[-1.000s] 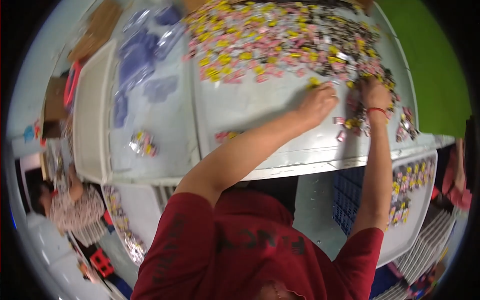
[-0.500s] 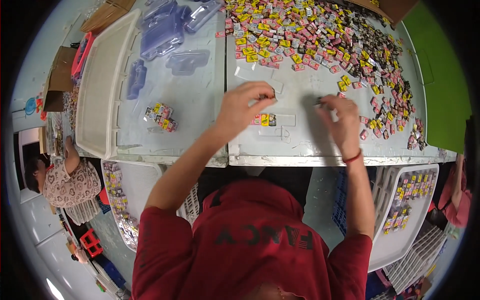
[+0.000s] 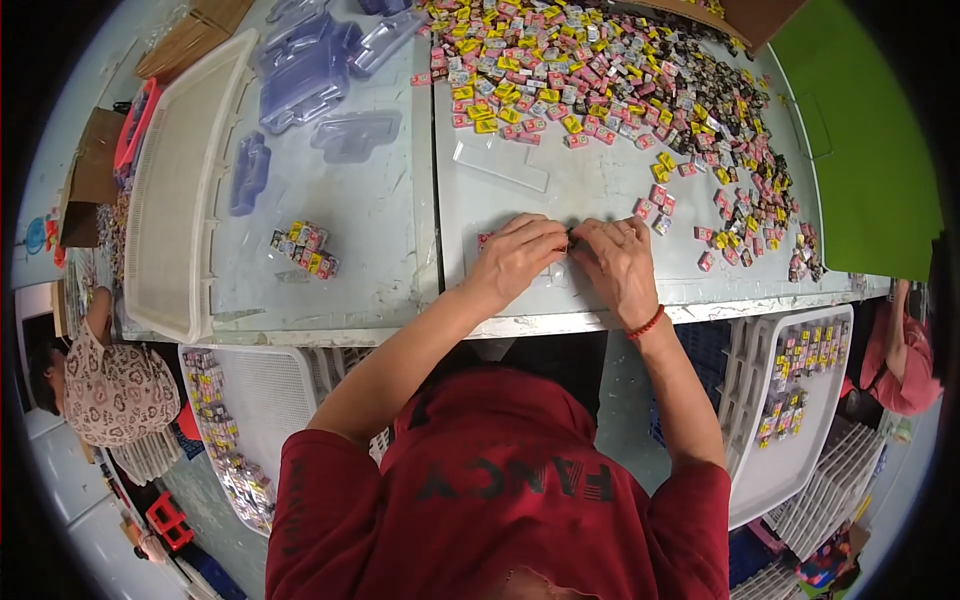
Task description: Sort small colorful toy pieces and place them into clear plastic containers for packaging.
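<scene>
Both left hand (image 3: 518,258) and right hand (image 3: 618,262) pinch narrowly, contents unclear; a careless sweep could scatter boxes (image 3: 657,194) just beyond.

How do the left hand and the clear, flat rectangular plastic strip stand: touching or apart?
Apart: the head view shows white tabletop between the left hand and the clear, flat rectangular plastic strip.

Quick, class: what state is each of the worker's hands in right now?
Left hand: curled, at a small dark piece; whether it grips it cannot be told.
Right hand: curled at the same piece; its grip cannot be told either.
</scene>
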Motion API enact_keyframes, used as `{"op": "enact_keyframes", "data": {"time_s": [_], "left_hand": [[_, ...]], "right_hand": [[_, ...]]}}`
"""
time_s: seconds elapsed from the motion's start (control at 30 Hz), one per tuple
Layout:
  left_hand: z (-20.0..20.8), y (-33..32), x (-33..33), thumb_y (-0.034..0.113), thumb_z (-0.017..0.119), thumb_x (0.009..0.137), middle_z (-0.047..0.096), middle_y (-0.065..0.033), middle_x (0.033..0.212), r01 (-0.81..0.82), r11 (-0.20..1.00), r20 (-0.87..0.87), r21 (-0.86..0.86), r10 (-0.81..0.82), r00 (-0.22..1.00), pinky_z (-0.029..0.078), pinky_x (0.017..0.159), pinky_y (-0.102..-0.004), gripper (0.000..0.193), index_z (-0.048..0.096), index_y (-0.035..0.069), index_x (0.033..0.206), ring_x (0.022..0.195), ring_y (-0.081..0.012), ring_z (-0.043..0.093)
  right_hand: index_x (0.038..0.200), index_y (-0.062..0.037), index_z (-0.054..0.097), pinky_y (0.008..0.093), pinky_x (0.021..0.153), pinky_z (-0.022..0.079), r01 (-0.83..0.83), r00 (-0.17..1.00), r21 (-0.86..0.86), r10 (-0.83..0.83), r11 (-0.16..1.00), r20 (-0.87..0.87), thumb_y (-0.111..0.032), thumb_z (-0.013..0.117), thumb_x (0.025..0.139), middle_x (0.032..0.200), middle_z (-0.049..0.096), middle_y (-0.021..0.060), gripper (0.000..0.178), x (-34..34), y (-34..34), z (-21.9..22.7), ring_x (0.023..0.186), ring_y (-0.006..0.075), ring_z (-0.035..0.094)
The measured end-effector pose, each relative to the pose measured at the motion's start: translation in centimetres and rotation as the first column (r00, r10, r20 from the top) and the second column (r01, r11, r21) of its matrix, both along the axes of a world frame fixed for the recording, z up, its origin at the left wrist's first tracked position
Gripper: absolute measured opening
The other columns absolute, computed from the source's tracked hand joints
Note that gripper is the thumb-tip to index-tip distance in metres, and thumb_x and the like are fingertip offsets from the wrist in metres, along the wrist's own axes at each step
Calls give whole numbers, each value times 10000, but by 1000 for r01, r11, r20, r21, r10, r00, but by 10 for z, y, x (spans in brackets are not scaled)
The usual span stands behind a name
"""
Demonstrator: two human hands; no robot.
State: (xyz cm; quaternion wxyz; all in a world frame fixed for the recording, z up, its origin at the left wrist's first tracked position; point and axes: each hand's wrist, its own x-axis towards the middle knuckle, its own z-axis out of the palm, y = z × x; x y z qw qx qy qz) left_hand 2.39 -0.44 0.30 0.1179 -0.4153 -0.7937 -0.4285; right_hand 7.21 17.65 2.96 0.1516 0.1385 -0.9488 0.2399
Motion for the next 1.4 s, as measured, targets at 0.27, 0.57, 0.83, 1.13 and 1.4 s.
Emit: {"op": "enact_keyframes", "data": {"time_s": [0.27, 0.57, 0.83, 1.13, 1.4], "left_hand": [[-2, -6, 3, 32, 735, 727, 656, -90, 996, -19, 1000, 35, 4, 19, 999, 533, 796, -336, 226, 665, 4, 940, 977, -261, 623], [-4, -6, 5, 22, 717, 755, 655, -107, 996, -10, 1000, 23, 12, 10, 1000, 529, 796, -338, 199, 666, -19, 943, 966, -273, 626], [-1, -7, 4, -4, 685, 771, 641, -122, 991, 9, 1000, 24, 10, -9, 1000, 532, 760, -341, 178, 651, -36, 943, 940, -284, 626], [-6, -9, 8, 26, 651, 761, 623, -110, 1095, 5, 994, -51, -111, -11, 999, 500, 862, -343, 206, 663, -9, 963, 1060, -265, 586], [22, -25, 18, 217, 735, 745, 442, -166, 1376, 92, 884, -36, -459, -122, 992, 329, 1047, -455, 660, 464, -43, 1288, 1278, -346, 398]], "right_hand": [[1021, -99, 646, 420, 964, 377, -67, 997, 153, 73, 986, -32, -84, 718, 696, 1053, 651, 18, 333, 1, 3, 2, 943, 203, 584], [959, -102, 667, 417, 969, 377, -84, 996, 44, 84, 996, -3, -95, 716, 717, 1054, 646, 6, 247, -1, 3, -3, 973, 213, 571], [958, -104, 703, 384, 918, 398, -175, 982, 20, 173, 984, 78, -91, 707, 740, 1029, 654, 34, 218, -20, 19, 1, 996, 240, 564], [981, -113, 705, 422, 945, 394, -150, 987, -14, 150, 989, 55, -121, 714, 739, 1050, 645, 39, 243, -8, 19, -5, 1043, 252, 547], [1228, -16, 547, 480, 975, 376, -90, 996, 0, 90, 996, -12, -187, 682, 795, 1249, 530, 124, 485, 23, -7, -9, 1145, 317, 480]]}}
